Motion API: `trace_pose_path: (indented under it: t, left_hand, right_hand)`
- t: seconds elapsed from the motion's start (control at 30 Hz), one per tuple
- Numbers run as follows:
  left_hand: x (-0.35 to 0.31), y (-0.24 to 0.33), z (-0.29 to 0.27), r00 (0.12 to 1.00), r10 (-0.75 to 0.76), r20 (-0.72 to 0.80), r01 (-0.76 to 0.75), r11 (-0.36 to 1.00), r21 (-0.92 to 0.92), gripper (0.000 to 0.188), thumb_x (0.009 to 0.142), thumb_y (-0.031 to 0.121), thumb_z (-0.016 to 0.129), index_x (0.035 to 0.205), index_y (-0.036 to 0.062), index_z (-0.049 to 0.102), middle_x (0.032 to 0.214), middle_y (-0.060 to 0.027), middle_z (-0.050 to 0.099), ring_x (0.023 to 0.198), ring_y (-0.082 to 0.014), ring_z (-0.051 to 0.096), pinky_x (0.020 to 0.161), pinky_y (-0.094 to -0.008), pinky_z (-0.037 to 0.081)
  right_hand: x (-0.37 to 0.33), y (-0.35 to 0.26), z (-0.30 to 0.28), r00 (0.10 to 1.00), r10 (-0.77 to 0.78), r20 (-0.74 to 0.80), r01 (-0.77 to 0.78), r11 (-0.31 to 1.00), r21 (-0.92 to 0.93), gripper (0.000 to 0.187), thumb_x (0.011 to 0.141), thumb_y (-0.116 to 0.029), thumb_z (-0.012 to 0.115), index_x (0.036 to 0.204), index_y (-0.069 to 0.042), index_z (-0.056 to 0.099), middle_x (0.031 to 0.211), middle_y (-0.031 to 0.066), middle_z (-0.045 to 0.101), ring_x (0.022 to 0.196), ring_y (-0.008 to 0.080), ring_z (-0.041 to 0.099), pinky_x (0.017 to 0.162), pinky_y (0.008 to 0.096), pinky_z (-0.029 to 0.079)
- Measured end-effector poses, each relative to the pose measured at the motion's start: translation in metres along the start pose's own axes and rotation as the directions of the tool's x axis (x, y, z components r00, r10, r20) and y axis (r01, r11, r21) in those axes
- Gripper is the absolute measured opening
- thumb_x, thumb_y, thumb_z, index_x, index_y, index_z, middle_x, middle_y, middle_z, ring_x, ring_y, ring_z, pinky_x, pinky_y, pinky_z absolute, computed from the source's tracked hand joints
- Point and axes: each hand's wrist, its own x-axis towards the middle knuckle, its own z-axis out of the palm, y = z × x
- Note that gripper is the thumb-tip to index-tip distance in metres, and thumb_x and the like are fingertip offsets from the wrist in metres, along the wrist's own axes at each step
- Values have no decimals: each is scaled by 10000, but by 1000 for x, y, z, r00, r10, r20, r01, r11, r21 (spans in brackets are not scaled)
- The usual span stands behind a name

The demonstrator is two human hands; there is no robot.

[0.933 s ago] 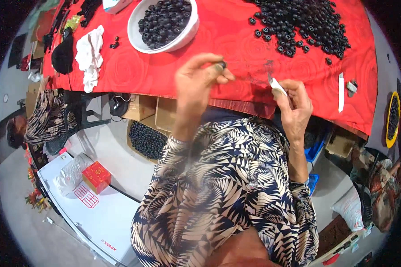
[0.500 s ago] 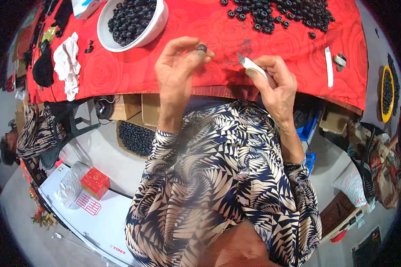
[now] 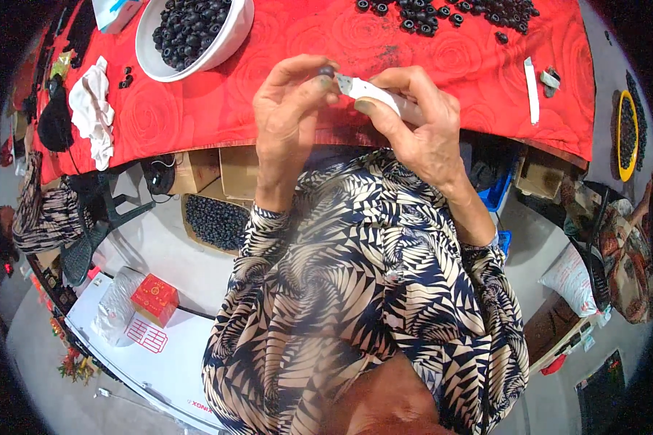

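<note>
Between the thumb and fingertips of my left hand [image 3: 286,112] is a small black round piece [image 3: 326,71]. My right hand [image 3: 426,119] is closed around the white handle of a short-bladed knife [image 3: 376,94]. The blade points left and its tip is at the black piece; whether it cuts in cannot be made out. Both hands are raised over the near edge of a table with a red rose-patterned cloth [image 3: 196,109]. A white bowl [image 3: 233,38] full of similar black pieces stands beyond my left hand.
Many loose black pieces with open centres [image 3: 422,16] lie at the far right. A white strip [image 3: 532,90] is near the right edge. A crumpled white cloth [image 3: 92,112] lies at the left. Below stand a box of black pieces [image 3: 216,221] and a red box [image 3: 154,299].
My right hand has moved left and slightly up, bringing the knife's blade to the black piece. My left hand keeps hold of the piece. The whole view has shifted slightly.
</note>
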Motion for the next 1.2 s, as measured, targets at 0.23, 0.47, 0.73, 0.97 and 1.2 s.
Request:
trace_pose_path:
  t: [0.23, 0.47, 0.73, 0.97, 1.2]
  left_hand:
    - [0, -5, 2, 999, -35, -38, 31, 996, -87, 204, 803, -8, 540, 1004, -44, 534, 994, -145, 577, 918, -182, 558, 830, -278, 451]
    - [-3, -3, 0, 997, -56, -50, 54, 998, -39, 189, 789, -19, 548, 976, -47, 555, 1016, -141, 572, 939, -191, 555, 864, -298, 439]
    - [-5, -7, 2, 998, -32, -58, 32, 999, 5, 178, 760, -53, 554, 937, -42, 576, 1021, -139, 565, 950, -194, 545, 878, -305, 425]
    - [-6, -7, 3, 999, 5, -54, -4, 1000, 27, 174, 756, -61, 548, 926, -40, 583, 1020, -140, 568, 951, -197, 544, 883, -309, 420]
    - [-7, -7, 7, 994, 6, -108, 3, 996, 91, 162, 747, -58, 557, 906, -43, 587, 1012, -151, 576, 948, -205, 551, 879, -309, 424]
  right_hand:
    - [-3, 3, 1, 1000, -2, -4, 2, 1000, -21, 210, 729, -116, 667, 864, -2, 553, 719, 121, 619, 629, 205, 631, 550, 295, 492]
    - [-3, 2, 2, 1000, -4, 9, 4, 999, -41, 209, 725, -109, 671, 865, -10, 550, 712, 117, 619, 627, 217, 634, 546, 303, 495]
    - [-4, 2, 4, 1000, -2, 1, 2, 998, -66, 213, 722, -115, 675, 863, -14, 551, 702, 125, 613, 613, 238, 630, 528, 310, 491]
    - [-4, 3, 6, 999, -39, -4, 38, 996, -82, 225, 723, -127, 682, 866, -14, 549, 710, 127, 615, 614, 247, 630, 522, 315, 492]
    - [-5, 6, 6, 999, -44, 3, 44, 994, -100, 239, 724, -134, 684, 874, -12, 544, 723, 130, 619, 624, 251, 632, 528, 319, 494]
